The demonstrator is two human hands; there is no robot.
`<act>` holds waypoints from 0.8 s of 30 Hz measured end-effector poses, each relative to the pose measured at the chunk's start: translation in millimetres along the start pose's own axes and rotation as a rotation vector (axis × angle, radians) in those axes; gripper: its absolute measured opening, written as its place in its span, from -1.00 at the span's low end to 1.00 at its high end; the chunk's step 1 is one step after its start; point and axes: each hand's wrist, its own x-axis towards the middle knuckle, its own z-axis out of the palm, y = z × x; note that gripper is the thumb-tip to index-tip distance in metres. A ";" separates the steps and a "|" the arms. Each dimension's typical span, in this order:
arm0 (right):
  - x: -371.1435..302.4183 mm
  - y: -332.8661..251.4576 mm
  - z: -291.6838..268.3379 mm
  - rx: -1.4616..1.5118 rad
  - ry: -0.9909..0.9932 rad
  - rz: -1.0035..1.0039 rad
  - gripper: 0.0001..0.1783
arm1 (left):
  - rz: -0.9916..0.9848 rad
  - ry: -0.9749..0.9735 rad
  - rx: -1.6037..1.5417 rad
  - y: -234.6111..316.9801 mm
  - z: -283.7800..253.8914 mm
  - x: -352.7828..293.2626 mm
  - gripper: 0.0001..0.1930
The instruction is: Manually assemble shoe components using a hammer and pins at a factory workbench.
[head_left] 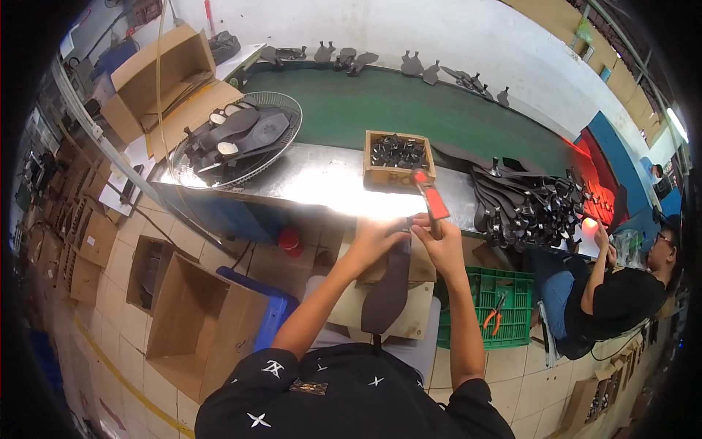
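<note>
A dark shoe sole (385,298) lies lengthwise over the wooden block (418,268) at my lap, its wide end toward me. My left hand (379,238) is closed on the sole's narrow far end. My right hand (442,246) grips a hammer (436,204) with a red head, tilted upward. The thumb and finger of that same hand meet my left fingertips at the sole's tip. What small part lies between the fingertips is too small to make out. Just beyond my hands stands a wooden box (371,175) full of small dark shiny pieces.
A wire basket (297,121) of soles stands left on the metal bench (322,170). Behind it runs a green belt (380,102). Strapped soles (512,201) pile up at right. Orange-handled pliers (494,316) hang on a green crate (523,293). A co-worker (621,293) sits at far right.
</note>
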 end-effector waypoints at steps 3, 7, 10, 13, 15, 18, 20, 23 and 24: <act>2.6 6.5 4.2 -0.175 -0.071 0.038 -0.78 | -0.050 0.022 -0.079 9.3 -1.4 -6.8 -0.67; -4.3 -0.8 3.2 -0.210 -0.059 -0.025 -0.77 | -0.103 0.010 -0.119 9.6 -1.5 -10.3 -0.68; -9.3 -9.0 3.8 -0.286 -0.016 -0.188 -0.78 | -0.009 0.013 -0.095 4.0 0.8 -8.9 -0.62; -7.1 -6.2 4.5 -0.317 -0.033 -0.327 -0.80 | -0.051 0.010 -0.063 2.8 -2.6 -6.3 -0.70; -4.0 -5.3 5.7 -0.389 -0.029 -0.348 -0.77 | 0.002 0.032 -0.068 -0.7 -3.7 -1.6 -0.69; -3.2 -3.4 8.5 -0.352 0.008 -0.322 -0.76 | 0.009 0.030 -0.055 -2.0 -5.5 -1.2 -0.69; -4.7 -6.3 8.2 -0.288 0.012 -0.274 -0.75 | -0.012 0.020 -0.038 -4.1 -4.0 -2.7 -0.69; -5.8 -3.5 2.9 -0.273 -0.056 -0.323 -0.74 | 0.003 0.045 -0.068 -8.8 -2.0 -4.2 -0.69; -6.5 -2.3 1.9 -0.273 -0.054 -0.320 -0.74 | 0.009 0.033 -0.068 -6.8 -2.3 -4.0 -0.70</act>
